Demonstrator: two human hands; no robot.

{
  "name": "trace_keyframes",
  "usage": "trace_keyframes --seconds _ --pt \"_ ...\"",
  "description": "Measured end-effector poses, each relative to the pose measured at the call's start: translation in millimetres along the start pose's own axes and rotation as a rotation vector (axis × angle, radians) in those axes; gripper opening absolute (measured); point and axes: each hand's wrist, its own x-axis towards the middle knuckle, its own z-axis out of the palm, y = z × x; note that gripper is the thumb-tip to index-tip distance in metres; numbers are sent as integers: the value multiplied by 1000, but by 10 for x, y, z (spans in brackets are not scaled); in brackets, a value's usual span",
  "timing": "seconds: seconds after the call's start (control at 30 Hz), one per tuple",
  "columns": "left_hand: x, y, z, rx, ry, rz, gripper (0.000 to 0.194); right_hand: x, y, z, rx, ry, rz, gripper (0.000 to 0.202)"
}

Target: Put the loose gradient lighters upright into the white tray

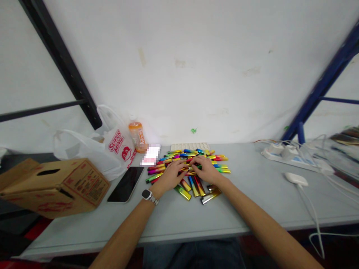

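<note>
A pile of shiny multicoloured lighters (193,185) is spread over the grey table, with red, gold, blue and green metallic bodies. My left hand (170,175) reaches into its middle, fingers curled over lighters, and wears a watch (150,197) at the wrist. Close beside it, my right hand (206,170) bends its fingers and thumb around lighters near the pile's centre. The fingertips of both hands nearly meet, and the exact lighters under them are partly hidden. Behind the pile lies a pale tray-like grid (190,146) against the wall.
To the left are a black phone (125,185), a cardboard box (81,183), a white plastic bag (112,149) and an orange drink bottle (137,134). A power strip (297,158) and a white charger with cable (296,179) lie at right. The table's front edge (190,236) runs below my forearms.
</note>
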Motion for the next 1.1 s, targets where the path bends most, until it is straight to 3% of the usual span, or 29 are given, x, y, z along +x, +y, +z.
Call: trace_keyframes --seconds 0.63,0.8,1.1 --pt "-8 9 2 -4 8 -3 29 2 -5 -8 -12 -9 17 13" --pt "-7 44 -20 3 -7 -34 27 106 -6 -54 -135 -16 54 18" --pt "-10 90 -54 -47 -5 -57 27 593 -35 -158 -439 -318 65 27"
